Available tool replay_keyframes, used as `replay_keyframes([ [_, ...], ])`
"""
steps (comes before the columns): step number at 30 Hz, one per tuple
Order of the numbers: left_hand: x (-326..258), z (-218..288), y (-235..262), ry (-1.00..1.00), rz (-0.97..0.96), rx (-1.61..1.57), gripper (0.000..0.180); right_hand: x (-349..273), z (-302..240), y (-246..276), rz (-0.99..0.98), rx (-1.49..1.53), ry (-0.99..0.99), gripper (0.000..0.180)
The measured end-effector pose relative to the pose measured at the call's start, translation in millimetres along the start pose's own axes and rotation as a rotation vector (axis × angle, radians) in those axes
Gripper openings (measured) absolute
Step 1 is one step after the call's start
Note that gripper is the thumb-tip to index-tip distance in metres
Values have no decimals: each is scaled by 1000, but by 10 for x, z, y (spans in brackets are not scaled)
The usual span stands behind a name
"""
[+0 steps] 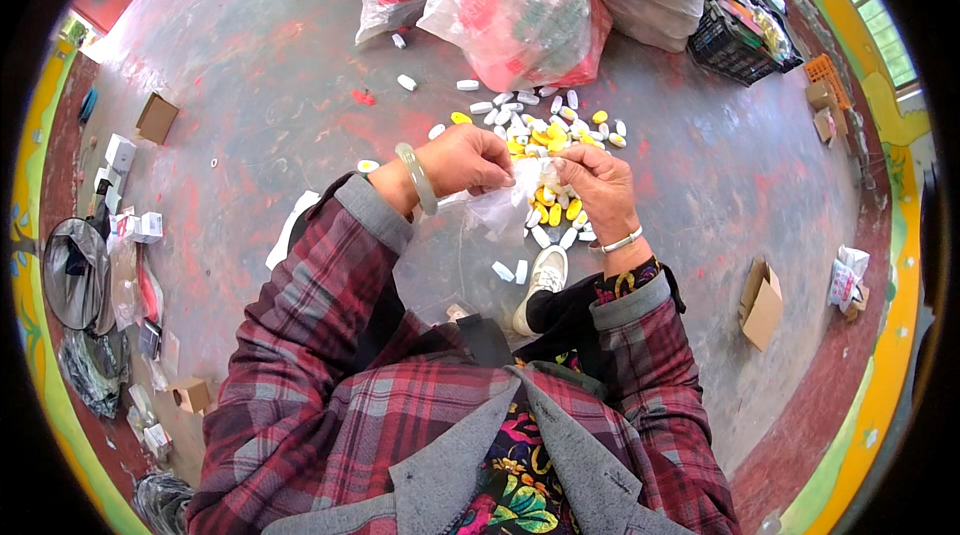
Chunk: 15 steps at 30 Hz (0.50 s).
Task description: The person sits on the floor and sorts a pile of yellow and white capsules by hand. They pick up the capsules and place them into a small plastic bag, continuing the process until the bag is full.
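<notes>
Between my hands hangs a thin clear plastic bag (502,210), its upper edge pinched on both sides. My left hand (463,161), with a pale bangle at the wrist, has its fingers closed on the bag's left side. Opposite it, my right hand (600,192), wearing a thin silver bracelet, pinches the bag's right edge between thumb and fingers. Whether anything lies inside the bag I cannot tell. Just beyond and below the hands, a loose pile of small oval white and yellow pieces (545,135) is spread on the floor, partly hidden by my right hand and the bag.
Large stuffed plastic sacks (520,20) stand beyond the pile, with a black crate (738,40) to their right. A cardboard box (761,303) sits at right, another (157,119) at far left. Small white boxes (118,155) line the left wall. My shoe (546,280) is near the pile.
</notes>
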<state>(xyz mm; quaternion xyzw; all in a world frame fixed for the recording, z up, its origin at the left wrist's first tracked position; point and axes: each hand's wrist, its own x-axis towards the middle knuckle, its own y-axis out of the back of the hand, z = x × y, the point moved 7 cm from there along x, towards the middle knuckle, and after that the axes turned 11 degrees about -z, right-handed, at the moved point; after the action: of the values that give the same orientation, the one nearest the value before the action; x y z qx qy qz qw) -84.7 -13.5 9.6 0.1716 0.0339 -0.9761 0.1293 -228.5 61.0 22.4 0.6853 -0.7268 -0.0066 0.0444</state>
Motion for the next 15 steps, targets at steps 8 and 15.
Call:
replay_keyframes([
  [8,-67,-39,381,-64,230,-28,7,4,-80,390,175,218,80,16],
  [15,-238,121,516,-187,267,-203,13,-334,166,-701,-884,-667,-208,23],
])
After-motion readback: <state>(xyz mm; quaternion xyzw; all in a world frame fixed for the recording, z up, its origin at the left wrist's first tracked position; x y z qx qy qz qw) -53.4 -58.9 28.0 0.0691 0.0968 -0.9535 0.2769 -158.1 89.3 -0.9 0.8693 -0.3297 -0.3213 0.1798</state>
